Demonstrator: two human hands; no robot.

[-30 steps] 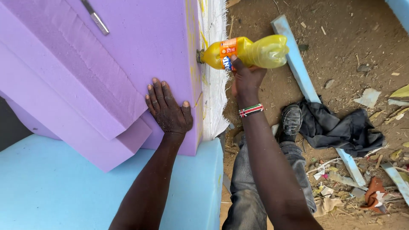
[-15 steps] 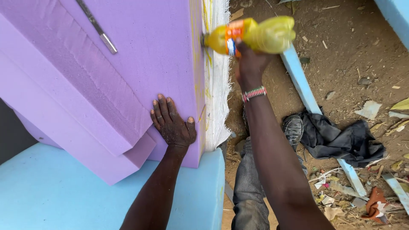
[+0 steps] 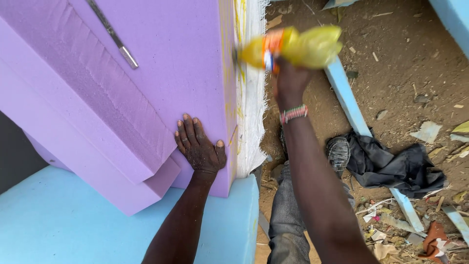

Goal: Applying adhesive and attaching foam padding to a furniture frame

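At the far left a pale blue foam block (image 3: pixel 63 230) lies flat under everything, and on it sit stacked purple foam slabs (image 3: pixel 161 63), their top face sloping toward the camera. A thin metal blade or rod (image 3: pixel 113 34) rests on the upper slab, well apart from both hands.

The left hand (image 3: pixel 199 149) presses flat on the purple foam close to its right edge. Its fingers (image 3: pixel 188 129) are spread and fully extended, palm down; they grip nothing and only bear on the foam, with the thumb near the corner.

Just right of that edge, the side face of the stack is covered by a white woven fabric (image 3: pixel 251 93) with yellowish streaks along the seam.

Further right, the right hand (image 3: pixel 289 80) holds a yellow plastic bottle (image 3: pixel 293 48) from below, its fingers curled closed around the bottle's middle near the orange label. The bottle's long axis runs roughly level, left to right, with the neck pointing left and its tip touching or just beside the top of the fabric-covered edge; the fat end points right, away from the foam. The bottle is blurred, so whether the tip actually touches cannot be told. The right hand is the nearer one to that seam at the top; the left hand lies lower down it.

Below are a trouser leg, a shoe (image 3: pixel 338 151), a dark cloth (image 3: pixel 395 164) and litter on the dirt ground (image 3: pixel 405 63).
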